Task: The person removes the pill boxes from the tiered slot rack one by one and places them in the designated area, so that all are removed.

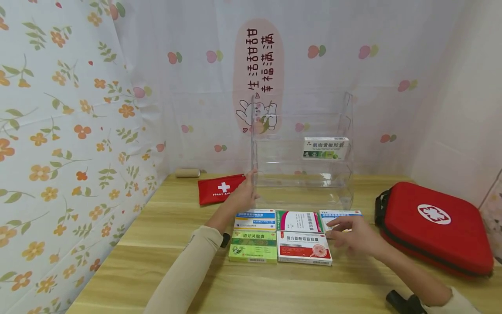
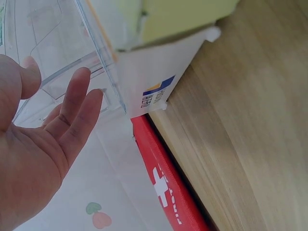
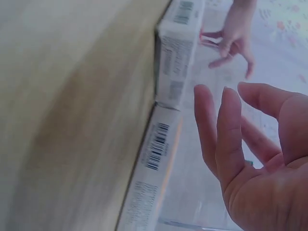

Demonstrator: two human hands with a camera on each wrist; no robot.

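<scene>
The clear acrylic rack point(image 1: 302, 152) stands at the back of the wooden table point(image 1: 164, 279), and the left hand point(image 1: 244, 192) is laid flat against its left front edge, fingers straight, nothing gripped. Just in front of the rack, the right hand point(image 1: 350, 235) hovers with fingers spread over the rightmost medicine box point(image 1: 340, 214), not closed on it. The box looks like light, crushable cardboard, probably best pinched by its long edges. The rack seems stiff but slick and tippy, so it's likely best steadied low by a side wall
</scene>
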